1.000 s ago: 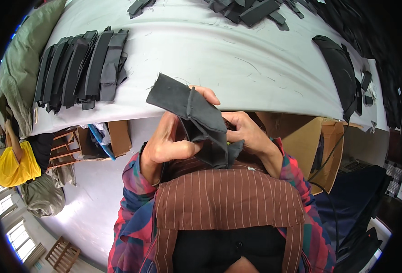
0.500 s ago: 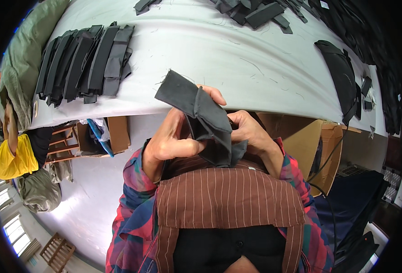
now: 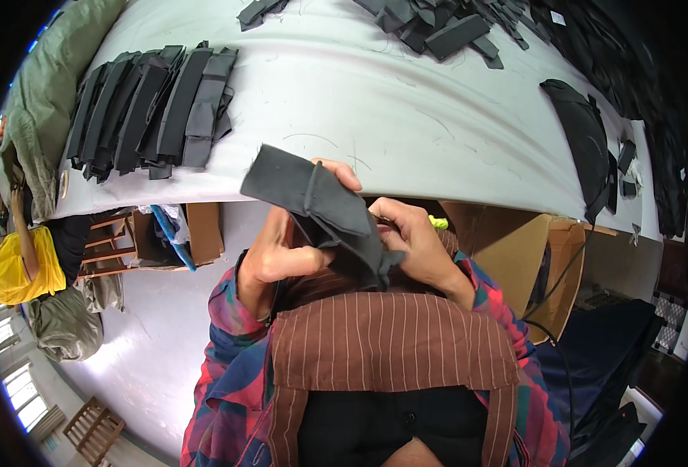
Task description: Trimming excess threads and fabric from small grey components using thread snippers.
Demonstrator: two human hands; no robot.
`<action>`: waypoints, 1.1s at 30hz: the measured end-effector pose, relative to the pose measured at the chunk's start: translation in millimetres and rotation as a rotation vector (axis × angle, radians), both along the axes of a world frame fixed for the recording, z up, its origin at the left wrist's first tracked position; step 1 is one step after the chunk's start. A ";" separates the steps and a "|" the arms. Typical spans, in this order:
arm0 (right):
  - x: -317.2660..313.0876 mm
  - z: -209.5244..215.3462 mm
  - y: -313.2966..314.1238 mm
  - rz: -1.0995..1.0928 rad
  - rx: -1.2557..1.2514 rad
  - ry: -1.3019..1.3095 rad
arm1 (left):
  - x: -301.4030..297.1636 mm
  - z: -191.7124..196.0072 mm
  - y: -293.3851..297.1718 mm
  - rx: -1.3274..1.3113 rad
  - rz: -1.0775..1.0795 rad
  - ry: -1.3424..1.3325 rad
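Observation:
A dark grey sewn cloth piece, folded and seamed with a flat strip at its upper left, is held up in front of my apron, close to the table's near edge. My left hand is closed on it, thumb below and fingers behind. My right hand is closed at the cloth's right edge, its fingers bent. A small bright yellow-green thing sticks out behind my right hand; its kind is hidden, and I cannot tell exactly what those fingers grip.
On the white-covered table lie a row of dark cloth strips at left, a loose heap at the back and a black bag-like piece at right. Cardboard boxes stand underneath. A person in yellow is at far left.
Both hands and the cloth have shifted a little left and down. My right hand has turned at the cloth's edge, and the yellow-green thing has come into sight behind it.

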State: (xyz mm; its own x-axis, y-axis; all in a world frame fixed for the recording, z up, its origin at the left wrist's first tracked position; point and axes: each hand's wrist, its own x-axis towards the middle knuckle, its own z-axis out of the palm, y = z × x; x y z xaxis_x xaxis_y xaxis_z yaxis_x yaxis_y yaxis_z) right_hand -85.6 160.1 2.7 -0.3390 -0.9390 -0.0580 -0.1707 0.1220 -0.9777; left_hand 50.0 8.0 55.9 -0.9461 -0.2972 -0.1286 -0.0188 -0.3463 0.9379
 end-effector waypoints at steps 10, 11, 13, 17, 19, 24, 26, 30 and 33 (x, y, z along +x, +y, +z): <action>-77.8 1.0 -8.0 -0.518 -0.238 0.110 | 35.5 9.7 -66.0 -0.034 0.438 0.045; -95.1 -12.9 -10.3 -0.510 -0.255 0.101 | 40.7 12.3 -78.1 -0.135 0.545 -0.066; -122.4 -24.4 -16.5 -0.609 -0.233 0.217 | 42.9 16.5 -104.3 -0.471 0.730 -0.165; -93.4 -32.6 -59.1 -0.444 -0.092 0.055 | 62.3 13.2 -197.8 -1.100 0.918 -0.153; -72.3 -47.5 -76.1 -0.127 -0.203 0.547 | 41.3 34.2 -222.1 -1.382 0.955 -0.256; 4.4 -12.3 -101.8 0.608 -0.085 -0.177 | 44.4 -10.3 -288.3 -1.810 0.591 -0.778; -9.8 -7.8 -93.9 0.542 -0.092 -0.203 | 40.3 -14.3 -285.7 -1.842 0.438 -1.044; -77.4 9.3 -66.5 0.210 0.030 -0.323 | -4.0 25.2 -271.0 -1.970 0.516 -0.934; -108.2 -2.6 -56.9 -0.210 -0.134 -0.420 | -78.4 44.3 -245.7 -1.538 0.501 -0.385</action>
